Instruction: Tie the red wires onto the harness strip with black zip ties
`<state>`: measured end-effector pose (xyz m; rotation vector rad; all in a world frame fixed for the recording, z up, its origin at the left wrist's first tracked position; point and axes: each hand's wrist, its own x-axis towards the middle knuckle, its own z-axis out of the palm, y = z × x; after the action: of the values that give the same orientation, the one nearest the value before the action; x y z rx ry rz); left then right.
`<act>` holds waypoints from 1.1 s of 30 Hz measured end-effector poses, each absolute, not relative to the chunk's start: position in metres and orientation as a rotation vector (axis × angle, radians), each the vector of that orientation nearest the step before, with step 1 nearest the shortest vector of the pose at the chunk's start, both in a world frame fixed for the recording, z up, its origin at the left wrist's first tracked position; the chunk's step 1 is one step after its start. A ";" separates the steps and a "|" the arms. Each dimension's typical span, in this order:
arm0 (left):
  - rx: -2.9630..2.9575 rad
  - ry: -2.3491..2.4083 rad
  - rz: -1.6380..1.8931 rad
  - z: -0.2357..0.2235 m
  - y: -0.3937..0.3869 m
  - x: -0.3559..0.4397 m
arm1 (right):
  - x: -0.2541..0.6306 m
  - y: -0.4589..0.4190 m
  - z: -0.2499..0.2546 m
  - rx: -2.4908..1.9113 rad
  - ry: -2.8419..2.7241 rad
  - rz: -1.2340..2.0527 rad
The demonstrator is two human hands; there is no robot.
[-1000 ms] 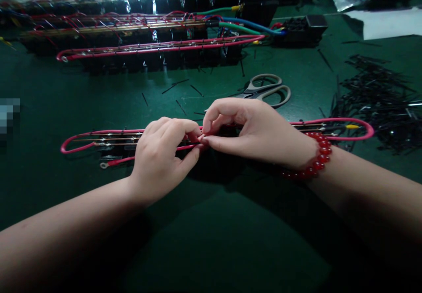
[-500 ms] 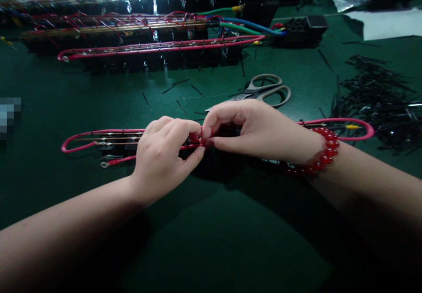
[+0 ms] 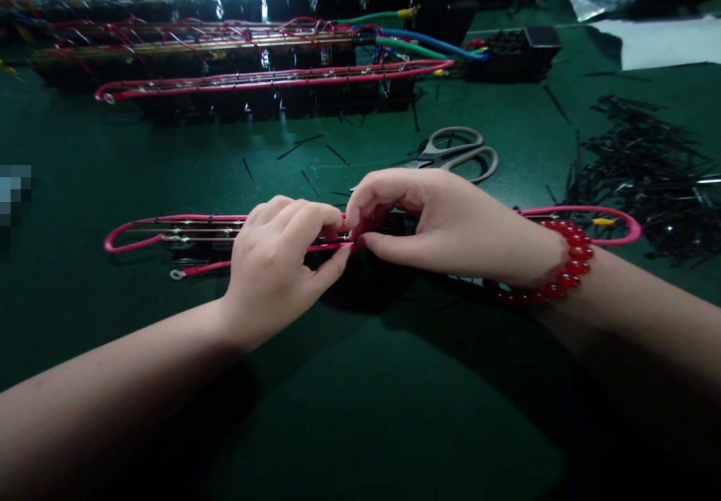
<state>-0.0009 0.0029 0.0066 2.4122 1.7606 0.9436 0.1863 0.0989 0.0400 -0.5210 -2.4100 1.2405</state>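
A long wire harness (image 3: pixel 185 232) with a pink-red wire loop and a row of black blocks lies across the green mat (image 3: pixel 360 396). My left hand (image 3: pixel 279 261) curls over its middle, thumb and fingers closed on the red wire. Right beside it, my right hand (image 3: pixel 444 219) pinches the same wire bundle with fingertips pressed together; a red bead bracelet (image 3: pixel 566 264) circles that wrist. What lies under the fingers is hidden.
Scissors (image 3: pixel 456 154) with grey handles lie just behind my right hand. A heap of black cable ties (image 3: pixel 647 170) covers the right side. Several finished harnesses (image 3: pixel 270 80) are lined up at the back. Short black offcuts are scattered between them.
Both hands stay on the harness; the right hand has shifted slightly right and its pinch has tightened. The harness has crept a little away from me.
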 end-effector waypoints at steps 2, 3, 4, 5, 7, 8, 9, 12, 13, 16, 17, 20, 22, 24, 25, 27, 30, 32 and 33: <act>2.417 1.769 0.942 0.006 0.003 -0.001 | 0.186 0.100 0.040 -0.505 -2.432 1.225; 2.420 1.774 0.937 0.006 0.003 -0.001 | 0.186 0.100 0.039 -0.503 -2.443 1.215; 2.421 1.778 0.934 0.006 0.003 0.000 | 0.186 0.100 0.039 -0.504 -2.449 1.206; 2.422 1.780 0.932 0.006 0.003 0.000 | 0.186 0.101 0.038 -0.507 -2.452 1.200; 2.424 1.778 0.933 0.006 0.003 0.000 | 0.186 0.100 0.037 -0.507 -2.442 1.198; 2.426 1.777 0.933 0.006 0.003 0.000 | 0.186 0.100 0.036 -0.501 -2.433 1.198; 2.427 1.775 0.935 0.006 0.003 -0.001 | 0.186 0.100 0.035 -0.491 -2.427 1.196; 2.422 1.774 0.934 0.006 0.004 -0.001 | 0.187 0.101 0.034 -0.462 -2.427 1.176; 2.419 1.774 0.932 0.006 0.004 0.000 | 0.187 0.101 0.033 -0.460 -2.425 1.168; 2.414 1.777 0.925 0.007 0.003 0.000 | 0.187 0.101 0.032 -0.472 -2.401 1.144; 2.414 1.778 0.927 0.007 0.003 0.000 | 0.187 0.101 0.032 -0.476 -2.393 1.132; 2.404 1.774 0.927 0.008 0.002 0.000 | 0.187 0.098 0.032 -0.463 -2.407 1.083; 2.404 1.762 0.909 0.008 0.002 -0.001 | 0.187 0.096 0.033 -0.430 -2.436 1.027; 2.413 1.741 0.894 0.008 0.002 -0.002 | 0.186 0.092 0.036 -0.375 -2.473 0.929; 2.417 1.728 0.895 0.009 0.002 -0.002 | 0.186 0.091 0.037 -0.342 -2.496 0.864; 2.410 1.710 0.906 0.009 0.002 -0.002 | 0.186 0.087 0.041 -0.270 -2.550 0.724; 2.389 1.697 0.900 0.011 0.002 -0.002 | 0.185 0.083 0.045 -0.201 -2.636 0.545; 2.398 1.680 0.895 0.011 0.002 -0.003 | 0.185 0.081 0.046 -0.186 -2.678 0.456; 2.409 1.669 0.891 0.011 0.002 -0.003 | 0.185 0.080 0.046 -0.183 -2.688 0.422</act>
<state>-0.0034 0.0019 0.0112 2.4089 1.6693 0.8914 0.1848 0.0804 0.0464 -0.1832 -2.6884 0.4221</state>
